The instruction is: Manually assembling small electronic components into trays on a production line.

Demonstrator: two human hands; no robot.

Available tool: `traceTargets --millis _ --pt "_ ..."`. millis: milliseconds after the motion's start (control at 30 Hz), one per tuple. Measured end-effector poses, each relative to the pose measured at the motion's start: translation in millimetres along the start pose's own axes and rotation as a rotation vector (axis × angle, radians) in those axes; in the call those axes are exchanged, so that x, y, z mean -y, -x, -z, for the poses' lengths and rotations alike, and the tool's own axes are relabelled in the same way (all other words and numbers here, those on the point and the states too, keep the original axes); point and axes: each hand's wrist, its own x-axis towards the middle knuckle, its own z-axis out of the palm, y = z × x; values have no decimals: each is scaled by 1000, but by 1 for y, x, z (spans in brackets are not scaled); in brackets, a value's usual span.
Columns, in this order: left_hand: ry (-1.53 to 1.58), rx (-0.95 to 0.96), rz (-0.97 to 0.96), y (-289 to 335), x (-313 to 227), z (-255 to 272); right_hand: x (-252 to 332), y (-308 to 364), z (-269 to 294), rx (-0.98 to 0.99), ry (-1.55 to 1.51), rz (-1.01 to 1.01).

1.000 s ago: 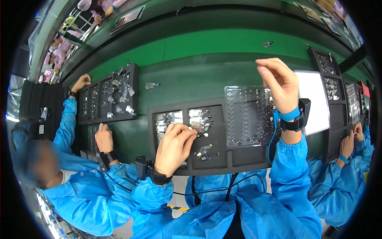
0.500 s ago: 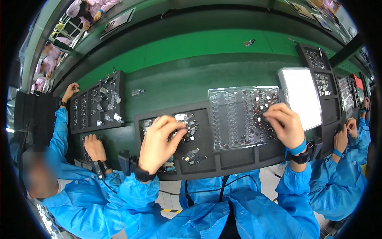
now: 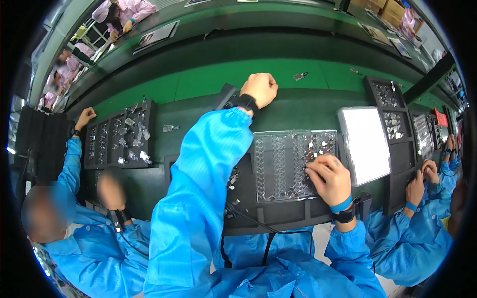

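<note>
My left hand [image 3: 259, 90] is stretched forward over the green work surface, beyond the clear tray. Its fingers are curled in, and anything inside them is hidden. My right hand [image 3: 330, 180] is over the right part of a clear plastic tray [image 3: 257, 171] with rows of small slots. Thumb and fingertips are pinched together among small dark and silver parts there; what they hold is too small to make out. The clear tray rests on a black compartment tray [image 3: 293, 212]. My left sleeve covers much of that black tray's left side, where a few small parts show.
A white rectangular panel [image 3: 366, 146] lies right of the clear tray, beside another black compartment tray [image 3: 401, 141]. Small metal parts lie on the green strip [image 3: 300, 76] and in a black tray [image 3: 109, 166] at left. Co-workers' hands are at both sides.
My left hand has moved from above the black tray, forward and right, to the far green surface. My right hand stays at the clear tray's right part. The whole view has shifted slightly.
</note>
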Motion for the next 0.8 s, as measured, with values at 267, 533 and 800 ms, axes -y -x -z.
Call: traceTargets --millis 267,533,800 --pt "-245 -9 44 -51 -42 -59 -1 -1 -9 -3 65 61" --pt "-302 -45 -58 -64 -37 -70 -8 7 -4 -94 -398 -363" --pt "-167 -94 34 -67 -31 -66 -8 -14 23 -326 -980 -516"
